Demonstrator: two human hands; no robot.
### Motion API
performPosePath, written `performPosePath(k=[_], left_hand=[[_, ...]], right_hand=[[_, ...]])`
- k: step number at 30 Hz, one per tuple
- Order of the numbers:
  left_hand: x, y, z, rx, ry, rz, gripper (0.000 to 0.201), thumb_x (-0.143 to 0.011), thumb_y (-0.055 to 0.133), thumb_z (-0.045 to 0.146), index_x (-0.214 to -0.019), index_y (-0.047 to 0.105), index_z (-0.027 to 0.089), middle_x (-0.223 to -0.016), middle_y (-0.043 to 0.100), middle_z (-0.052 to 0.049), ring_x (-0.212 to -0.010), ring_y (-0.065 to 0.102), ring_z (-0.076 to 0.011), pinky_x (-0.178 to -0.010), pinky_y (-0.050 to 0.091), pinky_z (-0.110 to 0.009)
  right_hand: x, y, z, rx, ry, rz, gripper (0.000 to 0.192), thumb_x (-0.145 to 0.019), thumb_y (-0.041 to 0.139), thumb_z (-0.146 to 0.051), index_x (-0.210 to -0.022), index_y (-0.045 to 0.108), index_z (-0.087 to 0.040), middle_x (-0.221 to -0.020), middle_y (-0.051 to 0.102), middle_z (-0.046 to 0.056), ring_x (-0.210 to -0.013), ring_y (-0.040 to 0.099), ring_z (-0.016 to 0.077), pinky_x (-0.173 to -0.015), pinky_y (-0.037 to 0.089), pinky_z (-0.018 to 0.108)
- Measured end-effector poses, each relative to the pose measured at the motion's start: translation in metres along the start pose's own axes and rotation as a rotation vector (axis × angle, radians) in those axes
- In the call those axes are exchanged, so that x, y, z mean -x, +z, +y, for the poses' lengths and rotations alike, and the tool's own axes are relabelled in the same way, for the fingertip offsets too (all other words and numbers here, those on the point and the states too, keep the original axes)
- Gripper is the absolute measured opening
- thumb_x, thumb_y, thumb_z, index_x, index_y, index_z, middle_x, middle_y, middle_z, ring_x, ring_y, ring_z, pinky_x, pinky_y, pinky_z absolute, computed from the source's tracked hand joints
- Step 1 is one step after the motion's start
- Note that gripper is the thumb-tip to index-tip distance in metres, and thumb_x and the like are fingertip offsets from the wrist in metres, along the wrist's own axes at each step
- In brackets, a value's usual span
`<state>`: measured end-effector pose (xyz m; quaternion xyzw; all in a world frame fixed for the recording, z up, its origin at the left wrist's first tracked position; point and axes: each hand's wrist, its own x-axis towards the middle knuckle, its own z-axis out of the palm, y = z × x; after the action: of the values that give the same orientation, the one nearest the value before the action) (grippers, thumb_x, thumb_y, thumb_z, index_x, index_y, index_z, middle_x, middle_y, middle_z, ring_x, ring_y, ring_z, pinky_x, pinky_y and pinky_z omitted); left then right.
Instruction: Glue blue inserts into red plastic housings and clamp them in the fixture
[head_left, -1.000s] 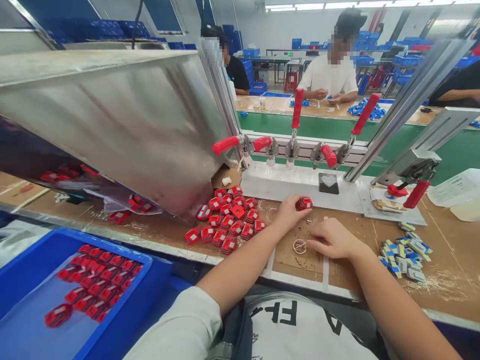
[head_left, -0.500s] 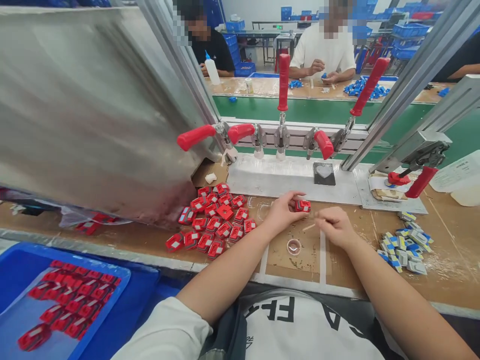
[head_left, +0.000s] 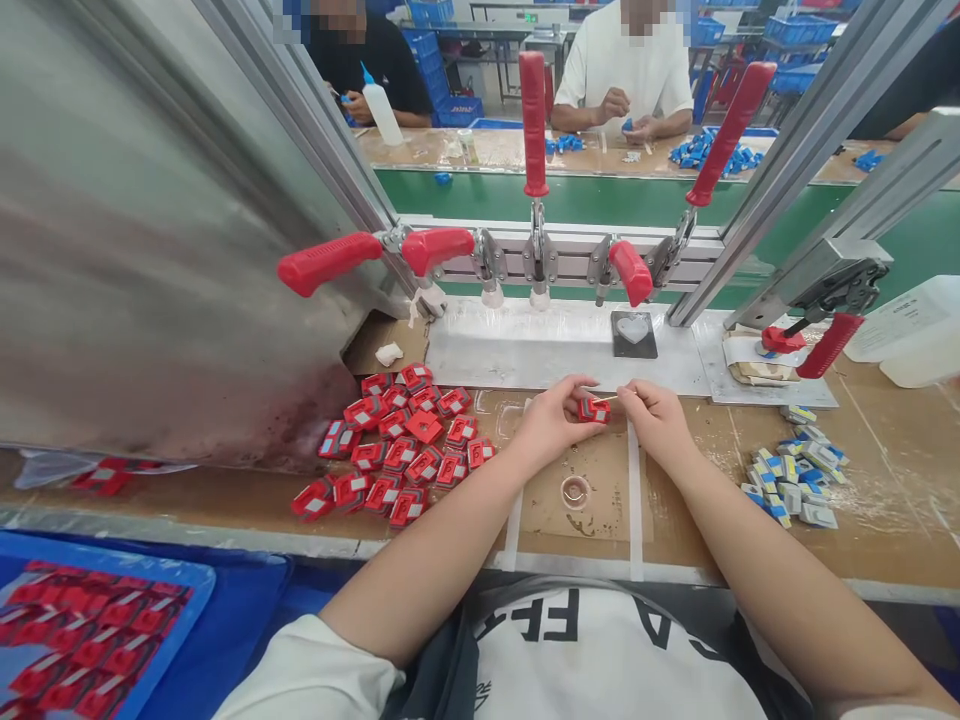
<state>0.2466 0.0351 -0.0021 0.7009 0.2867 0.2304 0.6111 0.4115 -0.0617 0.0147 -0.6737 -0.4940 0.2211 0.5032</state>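
A small red plastic part [head_left: 594, 411] is gripped in my left hand [head_left: 556, 420], just above the table. My right hand [head_left: 658, 418] pinches a thin pale stick [head_left: 606, 399], and the stick's tip is at the top of the red part. Below the hands a small round dish [head_left: 576, 492] rests on a piece of cardboard with dark specks around it. Left of my left forearm lies a pile of similar red parts [head_left: 401, 453]. Beyond my right hand, to the right, is a heap of small grey, blue and yellow pieces [head_left: 795, 473].
Toggle clamps with red handles [head_left: 534, 125] stand on a metal frame ahead. A black square with a heart shape [head_left: 634, 334] lies on the metal plate [head_left: 517, 345]. A blue tray [head_left: 202, 590] of red parts is at lower left. People work at the bench opposite.
My right hand has moved in toward my left hand, bringing the stick up from over the cardboard to the red part. The camera view has shifted slightly.
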Motion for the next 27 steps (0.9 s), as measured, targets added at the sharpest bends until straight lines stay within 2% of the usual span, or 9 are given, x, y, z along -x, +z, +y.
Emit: performPosePath(k=[12, 17, 19, 23, 25, 27], left_hand=[[0.001, -0.001, -0.002, -0.05, 0.016, 0.029, 0.057, -0.071, 0.085, 0.018, -0.124, 0.064, 0.025, -0.108, 0.071, -0.003, -0.078, 0.067, -0.0118, -0.072, 0.054, -0.024], [0.002, 0.0, 0.001, -0.048, 0.045, 0.036, 0.052, -0.073, 0.079, 0.01, -0.121, 0.065, 0.024, -0.11, 0.072, -0.003, -0.081, 0.068, -0.0123, -0.075, 0.054, -0.025], [0.001, 0.0, 0.001, -0.069, 0.066, 0.043, 0.05, -0.074, 0.077, 0.009, -0.121, 0.066, 0.023, -0.111, 0.072, -0.004, -0.085, 0.069, -0.014, -0.078, 0.055, -0.026], [0.0, 0.0, 0.001, -0.13, 0.112, 0.046, 0.05, -0.074, 0.075, 0.005, -0.119, 0.067, 0.023, -0.115, 0.073, -0.004, -0.094, 0.07, -0.0165, -0.082, 0.055, -0.027], [0.0, -0.001, 0.0, -0.132, 0.124, 0.044, 0.049, -0.074, 0.074, 0.004, -0.119, 0.067, 0.022, -0.116, 0.073, -0.004, -0.097, 0.069, -0.0169, -0.082, 0.055, -0.027], [0.0, -0.001, 0.0, -0.129, 0.126, 0.046, 0.048, -0.076, 0.073, 0.005, -0.12, 0.067, 0.022, -0.116, 0.073, -0.004, -0.097, 0.069, -0.0167, -0.081, 0.055, -0.027]], right_hand=[[0.003, -0.004, 0.001, 0.263, -0.158, 0.099, 0.037, -0.089, 0.053, -0.029, -0.058, 0.034, -0.021, -0.053, 0.029, -0.006, -0.052, 0.029, 0.0099, -0.052, 0.023, 0.027], [0.007, -0.007, -0.006, 0.206, -0.192, 0.053, 0.038, -0.088, 0.052, -0.026, -0.057, 0.03, -0.022, -0.052, 0.025, -0.006, -0.051, 0.026, 0.0096, -0.051, 0.021, 0.027], [0.011, -0.008, -0.012, 0.122, -0.257, -0.045, 0.039, -0.09, 0.051, -0.026, -0.058, 0.03, -0.022, -0.053, 0.028, -0.006, -0.05, 0.027, 0.0094, -0.051, 0.022, 0.026], [0.02, -0.004, -0.021, 0.007, -0.477, -0.436, 0.039, -0.09, 0.052, -0.019, -0.059, 0.028, -0.022, -0.054, 0.028, -0.007, -0.05, 0.025, 0.0084, -0.052, 0.022, 0.026], [0.024, 0.001, -0.022, 0.024, -0.514, -0.584, 0.039, -0.087, 0.053, -0.015, -0.06, 0.026, -0.022, -0.054, 0.027, -0.007, -0.05, 0.025, 0.0083, -0.053, 0.022, 0.026], [0.026, 0.005, -0.02, 0.078, -0.511, -0.663, 0.038, -0.084, 0.054, -0.012, -0.06, 0.027, -0.021, -0.054, 0.028, -0.007, -0.051, 0.027, 0.0085, -0.054, 0.022, 0.026]])
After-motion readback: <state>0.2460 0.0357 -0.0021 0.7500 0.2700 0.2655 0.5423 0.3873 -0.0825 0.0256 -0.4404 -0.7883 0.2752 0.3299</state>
